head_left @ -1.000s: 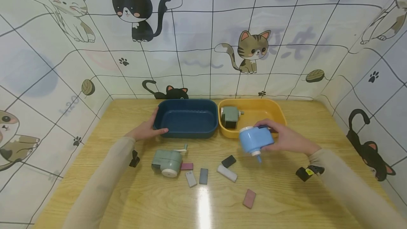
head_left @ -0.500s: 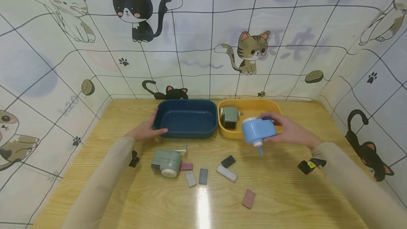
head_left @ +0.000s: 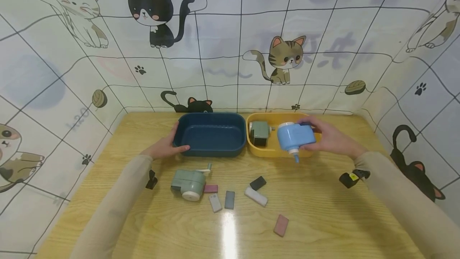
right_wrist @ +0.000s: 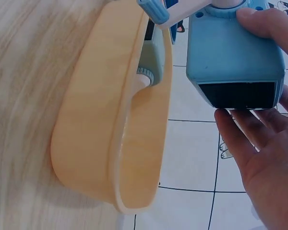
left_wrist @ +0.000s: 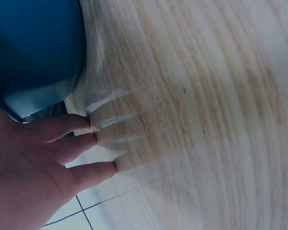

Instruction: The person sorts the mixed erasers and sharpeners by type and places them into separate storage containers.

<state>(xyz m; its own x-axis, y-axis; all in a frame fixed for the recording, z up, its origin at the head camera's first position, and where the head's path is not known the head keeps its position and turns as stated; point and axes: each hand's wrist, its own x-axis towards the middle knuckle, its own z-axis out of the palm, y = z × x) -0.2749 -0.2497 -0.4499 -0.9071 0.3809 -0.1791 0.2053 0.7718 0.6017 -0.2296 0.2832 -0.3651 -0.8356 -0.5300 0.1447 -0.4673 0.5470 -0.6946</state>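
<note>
My right hand (head_left: 332,139) grips a light blue hand-crank pencil sharpener (head_left: 295,136), thumb on one side and fingers on the other, over the yellow bin (head_left: 316,153). In the right wrist view, its crank and dark window show, and the sharpener (right_wrist: 235,57) is beside the bin's rim. Inside the yellow bin, at its left end, lies a green sharpener (head_left: 259,132). My left hand (head_left: 165,146) rests against the left end of the dark blue bin (head_left: 212,152), thumb along its front; in the left wrist view its fingers (left_wrist: 93,173) are extended with tips at the table.
Another green crank sharpener (head_left: 189,183) stands on the table in front of the blue bin. Several small blocks lie to its right, including a white one (head_left: 256,196), a black one (head_left: 258,183) and a pink one (head_left: 281,225). A cat-printed sheet (head_left: 223,43) rises behind the bins.
My right hand has carried the blue sharpener a little back and to the right, further over the yellow bin. My left hand has stayed at the blue bin.
</note>
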